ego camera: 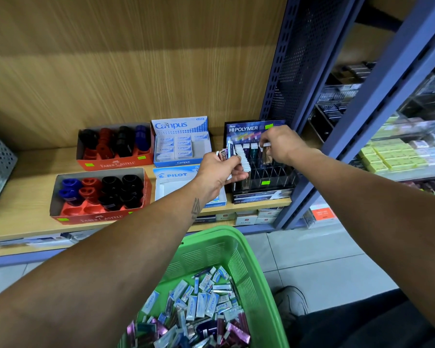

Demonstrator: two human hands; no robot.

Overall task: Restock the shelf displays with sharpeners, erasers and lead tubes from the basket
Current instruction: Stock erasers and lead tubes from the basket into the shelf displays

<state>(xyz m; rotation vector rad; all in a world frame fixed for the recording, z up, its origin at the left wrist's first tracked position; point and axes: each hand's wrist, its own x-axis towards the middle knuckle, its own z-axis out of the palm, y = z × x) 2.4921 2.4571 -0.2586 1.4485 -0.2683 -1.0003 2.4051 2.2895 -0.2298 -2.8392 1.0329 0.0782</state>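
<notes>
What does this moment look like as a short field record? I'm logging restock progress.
left hand: holds a bunch of lead tubes
right hand: pinches one tube over the Hi-Polymer display
display: back slots filled, front slots bare
green basket: erasers and tubes remain
Pilot box: looks empty
sharpener boxes: mostly full

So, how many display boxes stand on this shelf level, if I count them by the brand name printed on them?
Faber-Castell boxes, rear and front: 2
Campus box: 1
Pilot box: 1
Hi-Polymer display: 1
Total: 5
</notes>
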